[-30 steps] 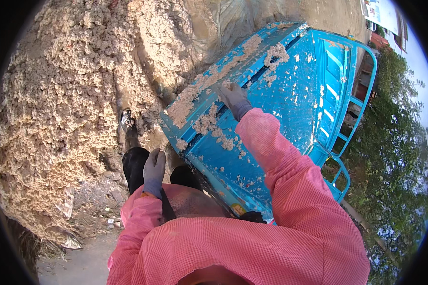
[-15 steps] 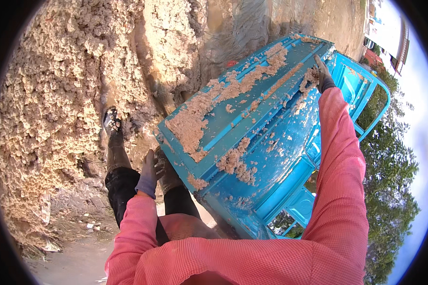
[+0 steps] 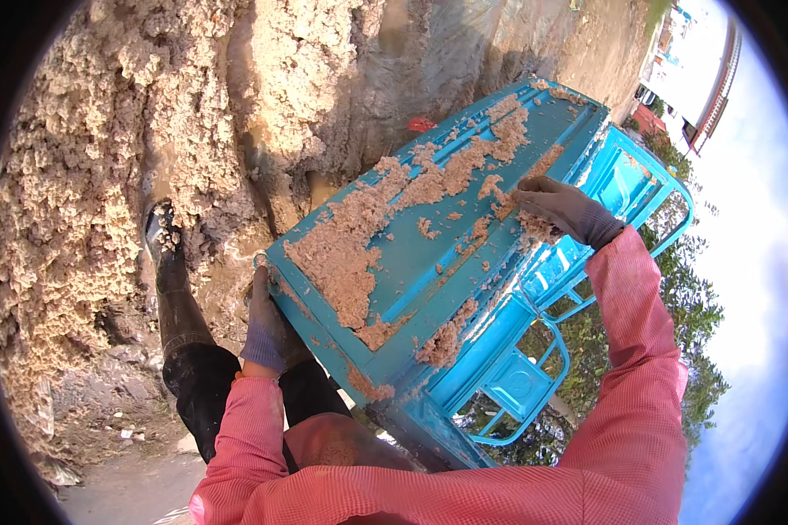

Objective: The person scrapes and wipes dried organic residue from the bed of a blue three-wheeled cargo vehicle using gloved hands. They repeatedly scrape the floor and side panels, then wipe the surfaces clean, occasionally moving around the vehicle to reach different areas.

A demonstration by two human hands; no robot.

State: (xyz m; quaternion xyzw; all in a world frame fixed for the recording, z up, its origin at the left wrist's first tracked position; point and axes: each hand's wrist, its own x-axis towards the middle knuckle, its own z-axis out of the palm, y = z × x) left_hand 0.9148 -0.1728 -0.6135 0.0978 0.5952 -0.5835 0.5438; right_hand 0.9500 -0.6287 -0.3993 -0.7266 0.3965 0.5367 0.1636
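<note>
A blue metal tailgate (image 3: 438,249), ribbed lengthwise, slants across the middle with pale pinkish-brown, crumbly clumps (image 3: 341,262) stuck on it. My left hand (image 3: 263,324), in a grey glove, is at its left end, gripping the edge beside the corner; part of the fingers is hidden. At the far right of the same panel, my gloved right hand (image 3: 556,208) bends its fingers down onto clumps lying along the rim. Some of that material shows under the palm. Behind the tailgate is the blue cargo bed (image 3: 451,376) with side rails.
A large heap of the same crumbly material (image 3: 87,201) covers the ground at left. My muddy boot (image 3: 168,254) stands against it. Wet, muddy ground (image 3: 464,52) lies beyond the tailgate, with a small red object (image 3: 421,124). Trees (image 3: 674,324) rise at right.
My right hand has come nearer along the rim, its fingers now bent. My left hand has moved up to the tailgate's edge. The tailgate now hides more of the bed floor.
</note>
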